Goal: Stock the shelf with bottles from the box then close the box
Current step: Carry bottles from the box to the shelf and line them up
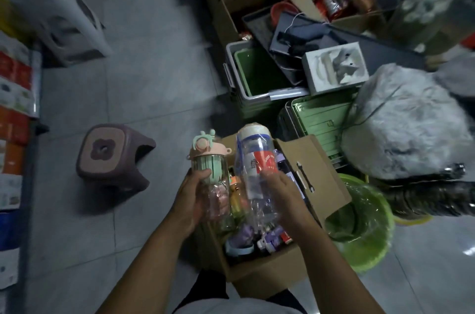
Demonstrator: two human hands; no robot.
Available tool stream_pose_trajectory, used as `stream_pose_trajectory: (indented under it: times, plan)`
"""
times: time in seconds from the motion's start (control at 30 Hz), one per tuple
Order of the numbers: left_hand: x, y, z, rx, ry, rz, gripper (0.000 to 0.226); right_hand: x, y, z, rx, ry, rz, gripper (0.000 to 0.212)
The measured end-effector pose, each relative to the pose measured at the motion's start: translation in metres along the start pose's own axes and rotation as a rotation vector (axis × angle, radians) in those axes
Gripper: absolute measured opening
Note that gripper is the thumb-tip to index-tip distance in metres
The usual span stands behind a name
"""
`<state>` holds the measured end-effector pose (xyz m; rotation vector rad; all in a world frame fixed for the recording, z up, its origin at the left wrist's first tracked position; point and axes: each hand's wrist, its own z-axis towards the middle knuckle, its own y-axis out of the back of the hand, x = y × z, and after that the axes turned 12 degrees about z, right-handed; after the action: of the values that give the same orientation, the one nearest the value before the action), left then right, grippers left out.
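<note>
While bottles (244, 235) fill the box (267, 271), left hand (190, 198) grips pink-lidded bottle (208, 159), right hand (285, 198) wrapped bottle (254, 157).

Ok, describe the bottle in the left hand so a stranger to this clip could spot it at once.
Find the open cardboard box on the floor at the person's feet; two bottles are held above it. The left hand grips the smaller bottle, left of the bag-wrapped bottle. Only it has a pink lid topped with mint-green ears.
</note>
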<state>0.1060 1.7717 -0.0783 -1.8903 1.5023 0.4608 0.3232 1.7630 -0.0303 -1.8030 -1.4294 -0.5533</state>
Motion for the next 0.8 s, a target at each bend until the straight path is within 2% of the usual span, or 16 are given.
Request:
stream_pose_trajectory:
  times: [0.13,0.23,0.3,0.4,0.47,0.63,0.8]
  plan:
    - [0.006,-0.006,-0.021,-0.005,-0.076,0.029,0.062,0.004,-0.008,-0.025,0.008,0.029,0.009,0.065]
    - [0.016,-0.002,-0.041,-0.069,-0.161,0.062,0.064,0.005,-0.010,-0.040,0.061,0.056,-0.008,0.058]
    - [0.028,0.000,-0.061,-0.136,-0.223,0.034,0.063,0.003,-0.009,-0.048,0.122,0.087,-0.031,0.059]
    - [0.055,0.001,-0.099,-0.278,-0.265,-0.082,0.073,-0.003,-0.008,-0.059,0.236,0.087,-0.097,0.074]
    - [0.079,-0.002,-0.129,-0.405,-0.310,-0.172,0.066,-0.011,-0.010,-0.069,0.329,0.086,-0.149,0.077]
    - [0.155,-0.015,-0.218,-0.699,-0.381,-0.337,0.043,-0.047,-0.034,-0.122,0.591,0.052,-0.255,0.047]
    - [0.239,0.004,-0.328,-0.890,-0.466,-0.547,0.071,-0.100,-0.080,-0.206,0.839,0.003,-0.415,0.054]
